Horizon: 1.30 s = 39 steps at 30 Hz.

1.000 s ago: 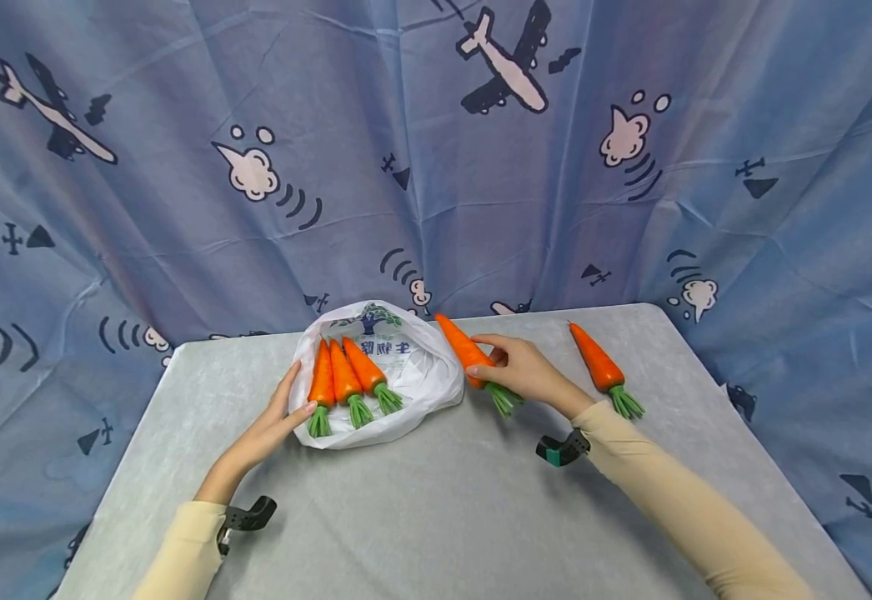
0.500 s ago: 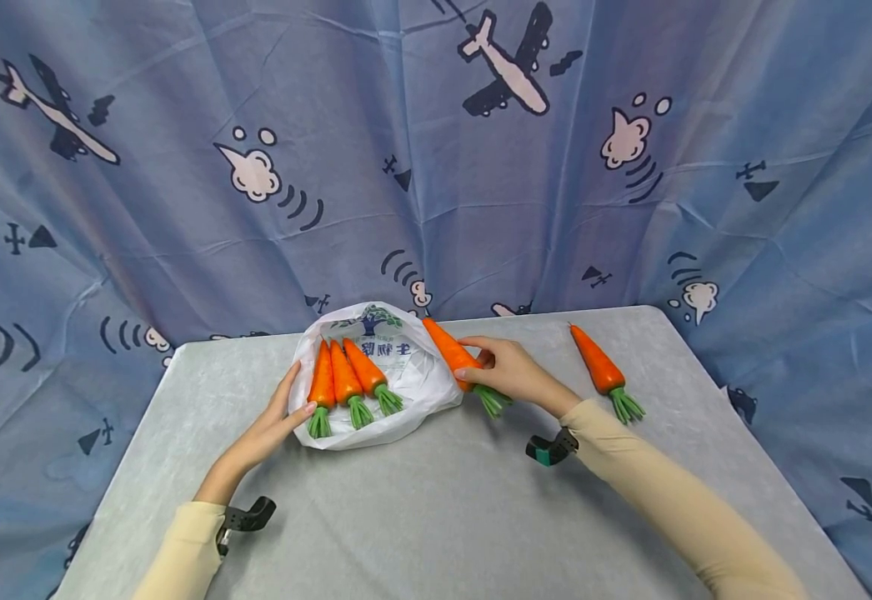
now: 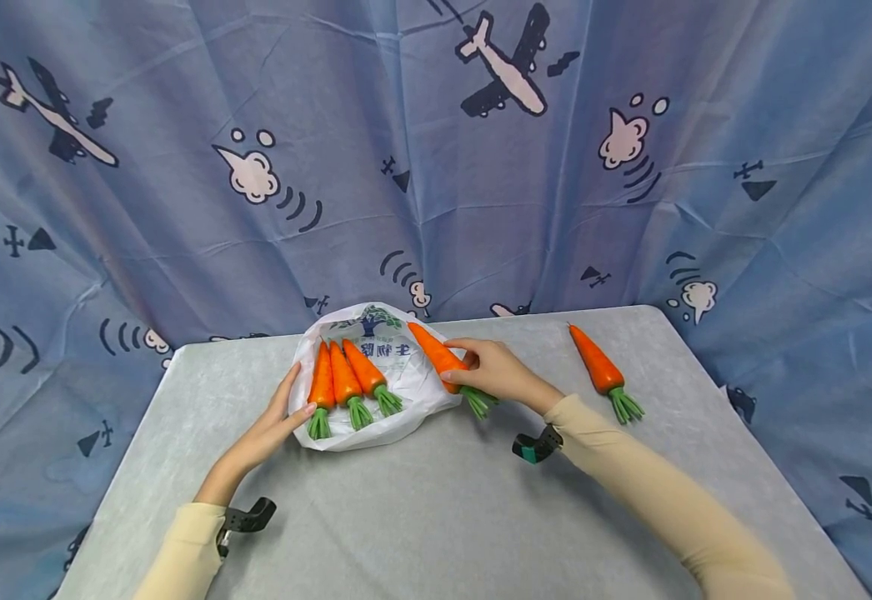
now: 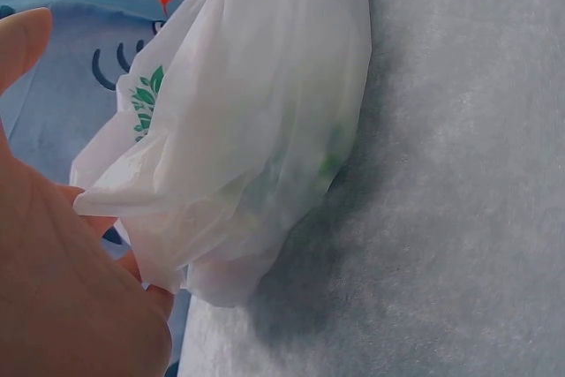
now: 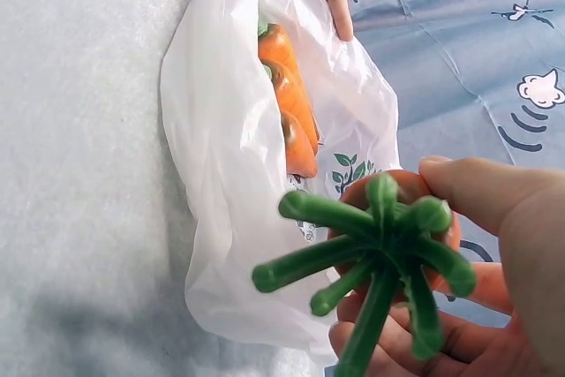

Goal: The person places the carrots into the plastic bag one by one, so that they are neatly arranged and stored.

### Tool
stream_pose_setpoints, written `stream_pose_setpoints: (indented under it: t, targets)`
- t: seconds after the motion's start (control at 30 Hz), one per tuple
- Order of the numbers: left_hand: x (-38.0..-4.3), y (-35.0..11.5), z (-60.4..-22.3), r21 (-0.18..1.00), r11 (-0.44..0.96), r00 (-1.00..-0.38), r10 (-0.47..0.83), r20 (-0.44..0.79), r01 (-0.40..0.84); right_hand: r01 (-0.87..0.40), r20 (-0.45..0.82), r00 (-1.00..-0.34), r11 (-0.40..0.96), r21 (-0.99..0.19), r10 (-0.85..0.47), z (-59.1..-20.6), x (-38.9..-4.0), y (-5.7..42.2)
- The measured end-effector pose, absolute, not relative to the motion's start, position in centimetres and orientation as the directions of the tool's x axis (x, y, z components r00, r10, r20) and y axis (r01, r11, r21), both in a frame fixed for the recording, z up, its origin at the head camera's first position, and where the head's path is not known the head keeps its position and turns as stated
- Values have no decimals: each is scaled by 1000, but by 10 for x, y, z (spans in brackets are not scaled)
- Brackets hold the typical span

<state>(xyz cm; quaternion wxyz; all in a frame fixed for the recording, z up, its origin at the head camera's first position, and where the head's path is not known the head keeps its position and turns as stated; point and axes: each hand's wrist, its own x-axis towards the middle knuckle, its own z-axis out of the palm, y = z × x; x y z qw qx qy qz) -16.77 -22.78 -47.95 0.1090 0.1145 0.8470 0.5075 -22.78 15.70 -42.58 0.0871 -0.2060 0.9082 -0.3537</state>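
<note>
A white plastic bag (image 3: 413,421) with green and blue print lies on the table with its mouth spread. Inside, three orange carrots (image 3: 345,373) with green stubby tops lie side by side. My left hand (image 3: 267,429) holds the bag's left rim; in the left wrist view, the bag's edge folds over its fingers. My right hand (image 3: 503,373) grips another carrot (image 3: 432,348) near its green top. That carrot is over the bag's right rim, its tip pointing into the mouth. In the right wrist view its green stalks (image 5: 380,253) face the camera. One more carrot (image 3: 595,358) lies at the right.
A grey cloth-covered table (image 3: 406,525) bears everything. Its far edge meets a blue curtain (image 3: 436,167) printed with airplanes. Black camera mounts sit on the left wrist (image 3: 251,516) and right wrist (image 3: 537,446).
My right hand has moved left with its carrot, from beside the bag to over its right rim. The left hand, the bag and the other carrots have stayed in place.
</note>
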Motion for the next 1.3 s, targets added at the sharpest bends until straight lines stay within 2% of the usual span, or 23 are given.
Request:
stream_pose_setpoints:
  t: [1.3]
  targets:
    - [-169,-228,-481,879,468,-949,309,-62,95,-329,-71,-867,674,-661,-493,-430,-259,101]
